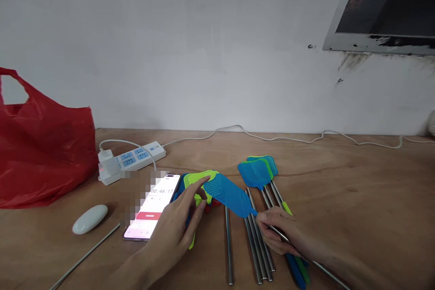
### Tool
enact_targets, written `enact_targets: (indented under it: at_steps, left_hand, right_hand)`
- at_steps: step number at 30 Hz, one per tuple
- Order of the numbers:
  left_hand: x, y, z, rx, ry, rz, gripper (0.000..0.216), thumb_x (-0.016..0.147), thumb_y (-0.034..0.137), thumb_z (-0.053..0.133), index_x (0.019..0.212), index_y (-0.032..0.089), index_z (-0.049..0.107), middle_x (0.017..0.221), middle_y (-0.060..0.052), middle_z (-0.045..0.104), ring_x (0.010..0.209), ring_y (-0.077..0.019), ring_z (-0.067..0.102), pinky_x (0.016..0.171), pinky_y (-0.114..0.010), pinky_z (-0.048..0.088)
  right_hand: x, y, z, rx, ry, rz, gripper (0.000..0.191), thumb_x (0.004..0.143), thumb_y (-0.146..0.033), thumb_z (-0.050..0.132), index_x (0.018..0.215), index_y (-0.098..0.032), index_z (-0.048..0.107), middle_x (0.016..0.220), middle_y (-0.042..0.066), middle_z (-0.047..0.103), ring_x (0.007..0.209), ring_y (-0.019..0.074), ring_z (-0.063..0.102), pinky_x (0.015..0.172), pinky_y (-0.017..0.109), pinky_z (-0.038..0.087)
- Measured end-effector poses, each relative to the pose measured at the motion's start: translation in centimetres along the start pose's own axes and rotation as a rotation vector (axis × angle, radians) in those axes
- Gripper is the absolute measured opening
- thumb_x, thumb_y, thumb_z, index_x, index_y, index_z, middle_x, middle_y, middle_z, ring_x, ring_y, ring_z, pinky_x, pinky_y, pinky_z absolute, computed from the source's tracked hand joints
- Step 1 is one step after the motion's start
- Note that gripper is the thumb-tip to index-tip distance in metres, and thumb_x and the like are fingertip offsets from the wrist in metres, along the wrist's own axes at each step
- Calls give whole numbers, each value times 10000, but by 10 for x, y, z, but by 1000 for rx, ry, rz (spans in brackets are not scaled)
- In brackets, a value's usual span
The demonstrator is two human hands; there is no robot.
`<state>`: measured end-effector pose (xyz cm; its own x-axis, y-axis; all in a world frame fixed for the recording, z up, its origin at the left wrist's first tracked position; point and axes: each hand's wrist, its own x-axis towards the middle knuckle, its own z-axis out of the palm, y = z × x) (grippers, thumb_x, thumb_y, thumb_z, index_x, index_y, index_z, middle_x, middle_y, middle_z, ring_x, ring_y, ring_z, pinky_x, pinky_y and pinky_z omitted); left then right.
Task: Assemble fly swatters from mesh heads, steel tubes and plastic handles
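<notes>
My right hand [277, 231] is closed around the neck of a blue fly swatter [229, 194], where its flat head meets a thin metal rod. The head points left and the rod runs back under my wrist toward the lower right. My left hand [178, 217] is open, thumb and index finger apart, at the left end of that head. Beneath its fingertips lies a pile of swatter heads, with a yellow-green one [195, 178] on top and blue and red parts showing below. Several bare metal rods [256, 244] lie side by side between my hands.
Assembled swatters with blue heads [254, 173] lie behind my right hand. Left of my left hand are a lit phone [159, 199] showing a timer, a white mouse [90, 219], a power strip [136, 158] with cables, and a red plastic bag [47, 145]. A wall closes off the back.
</notes>
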<state>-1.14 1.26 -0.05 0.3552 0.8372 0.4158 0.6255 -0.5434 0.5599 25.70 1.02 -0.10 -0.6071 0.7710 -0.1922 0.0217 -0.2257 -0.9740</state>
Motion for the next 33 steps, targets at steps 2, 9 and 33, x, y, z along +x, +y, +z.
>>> enact_targets:
  at_steps: [2, 9, 33]
  left_hand:
    - [0, 1, 1, -12, 9, 7, 429, 1025, 248, 371, 1452, 279, 350, 1053, -62, 660, 866, -217, 643, 720, -292, 486]
    - [1, -1, -3, -53, 111, 75, 316, 953, 158, 399, 1222, 245, 541, 1206, -90, 617, 1090, -255, 601, 884, -348, 487]
    - [9, 1, 1, -716, 26, -462, 452, 802, 615, 665, 917, 184, 594, 606, 60, 522, 420, -89, 457, 354, -179, 363]
  right_hand:
    - [-1, 1, 1, -6, -15, 11, 522, 855, -622, 520, 524, -233, 410, 361, -118, 309, 291, 48, 163, 380, 270, 122]
    - [-4, 3, 3, -12, -114, 26, 555, 901, -609, 484, 503, -231, 407, 317, -118, 288, 262, 50, 155, 354, 267, 115]
    - [-11, -4, 7, -142, -123, 108, 645, 842, -750, 471, 455, -238, 407, 313, -99, 297, 258, 56, 185, 304, 250, 124]
